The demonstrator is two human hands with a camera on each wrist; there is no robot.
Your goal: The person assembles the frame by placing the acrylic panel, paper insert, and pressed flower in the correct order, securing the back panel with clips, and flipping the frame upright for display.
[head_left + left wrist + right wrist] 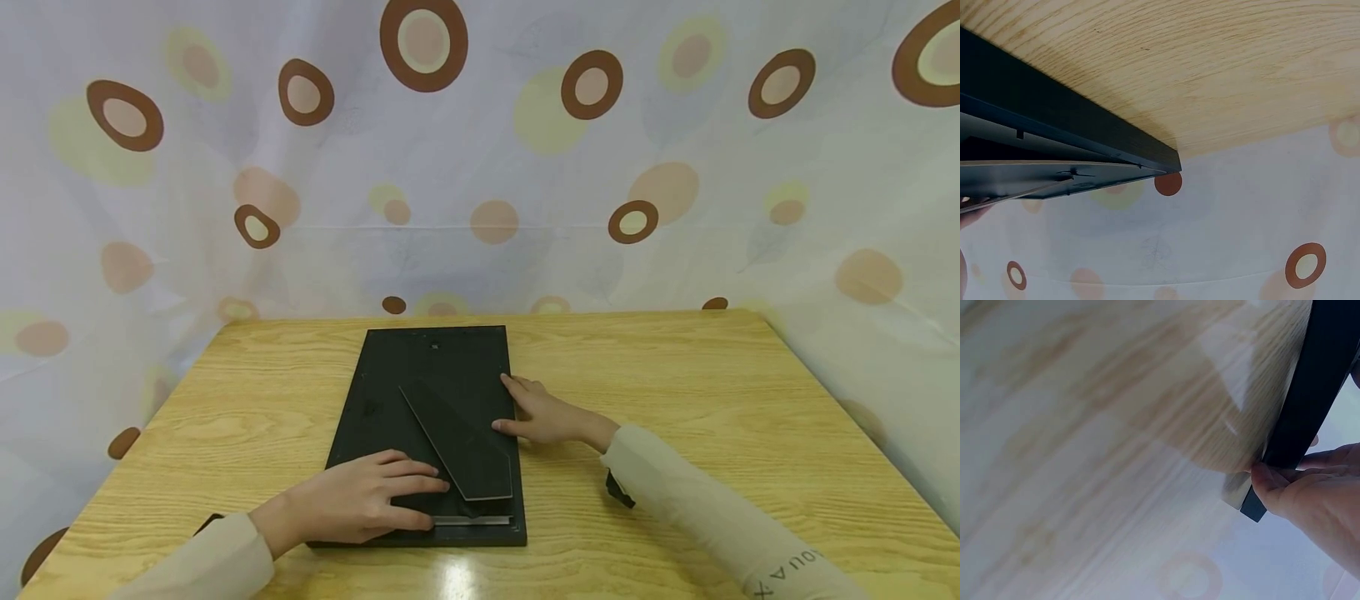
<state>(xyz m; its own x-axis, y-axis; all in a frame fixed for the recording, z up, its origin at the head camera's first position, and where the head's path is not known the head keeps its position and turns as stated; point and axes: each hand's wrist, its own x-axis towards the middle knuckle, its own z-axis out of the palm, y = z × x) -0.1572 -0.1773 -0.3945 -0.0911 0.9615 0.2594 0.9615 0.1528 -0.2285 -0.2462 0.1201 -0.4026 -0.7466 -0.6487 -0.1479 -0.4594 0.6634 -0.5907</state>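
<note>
A black picture frame [442,358] lies face down on the wooden table. Its black easel stand [465,450] slants across the back panel [382,417]. My left hand [367,496] holds the panel near its near edge, fingers over the top and thumb low by the edge. In the left wrist view the panel [1010,172] stands raised out of the frame's rim [1072,115], leaving a gap. My right hand [543,412] grips the frame's right side. In the right wrist view its fingers [1269,484] wrap the rim close to the table.
The wooden table [660,375] extends to both sides of the frame. A white curtain with brown and yellow rounds [480,167] hangs behind and along the sides. Pale sleeves cover both forearms, with a dark wrist strap [619,490] at the right one.
</note>
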